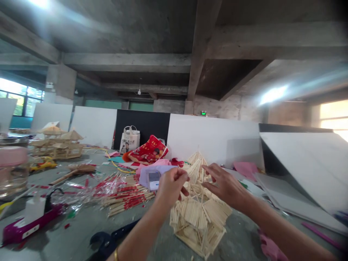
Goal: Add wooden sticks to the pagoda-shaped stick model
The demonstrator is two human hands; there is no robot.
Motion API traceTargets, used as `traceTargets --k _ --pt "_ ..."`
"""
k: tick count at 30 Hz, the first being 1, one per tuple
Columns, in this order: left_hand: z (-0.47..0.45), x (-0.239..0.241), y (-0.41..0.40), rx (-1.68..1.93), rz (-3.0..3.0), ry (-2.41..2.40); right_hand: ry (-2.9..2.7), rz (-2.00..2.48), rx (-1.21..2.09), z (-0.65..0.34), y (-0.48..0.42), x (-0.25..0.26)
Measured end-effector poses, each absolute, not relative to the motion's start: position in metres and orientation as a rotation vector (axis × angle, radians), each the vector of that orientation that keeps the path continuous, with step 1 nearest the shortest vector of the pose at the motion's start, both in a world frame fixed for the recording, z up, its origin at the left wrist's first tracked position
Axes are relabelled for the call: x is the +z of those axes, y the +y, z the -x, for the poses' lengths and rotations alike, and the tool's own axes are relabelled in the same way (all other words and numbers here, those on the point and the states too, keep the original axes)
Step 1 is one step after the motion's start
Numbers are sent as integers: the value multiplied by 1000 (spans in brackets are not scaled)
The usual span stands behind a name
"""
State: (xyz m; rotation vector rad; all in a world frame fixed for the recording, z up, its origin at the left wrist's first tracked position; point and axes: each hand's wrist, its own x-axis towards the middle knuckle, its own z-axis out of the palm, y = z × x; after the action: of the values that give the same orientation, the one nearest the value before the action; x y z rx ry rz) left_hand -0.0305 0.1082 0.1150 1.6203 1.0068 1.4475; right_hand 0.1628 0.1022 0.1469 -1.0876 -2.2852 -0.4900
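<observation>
Hands, two: one left hand [172, 181], one right hand [225, 185]. Stick tower [190, 214], one; roofs [72, 135] at far left, two. White bag [130, 141], one; red bag [148, 150], one; phone [153, 177], one; power strip [34, 224], one; bracelet [116, 255], one. Loose sticks [130, 202]: too heaped for me to count.

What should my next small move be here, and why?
Perhaps steady the peaked stick roof with your right hand, which is open beside it. Your left hand is curled near the roof's other side, though whether it grips anything is unclear.
</observation>
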Motion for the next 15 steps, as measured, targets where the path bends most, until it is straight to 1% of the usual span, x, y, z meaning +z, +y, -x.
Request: traceTargets --k 2,4,6,7,8,9,13,15 --pt "65 109 105 1513 -1688 1142 -2312 1080 -542 -155 84 132" --pt "105 100 107 1479 -1727 1357 -2392 1061 -534 -140 64 106" --pt "142 91 113 1393 -1762 1538 -2614 1075 -413 -116 48 74" --pt "159 86 117 1347 -1766 1596 -2743 1159 -332 -101 43 58" --pt "173 82 122 1298 -1776 1653 -2799 1315 -304 -86 41 44" --pt "184 77 127 1243 -1790 1707 -2823 1368 -309 -70 41 32" --pt "204 58 145 992 -1889 1926 -2803 1368 -320 -14 61 16" --pt "205 47 154 862 -1938 2035 -2695 1485 -344 4 73 15"
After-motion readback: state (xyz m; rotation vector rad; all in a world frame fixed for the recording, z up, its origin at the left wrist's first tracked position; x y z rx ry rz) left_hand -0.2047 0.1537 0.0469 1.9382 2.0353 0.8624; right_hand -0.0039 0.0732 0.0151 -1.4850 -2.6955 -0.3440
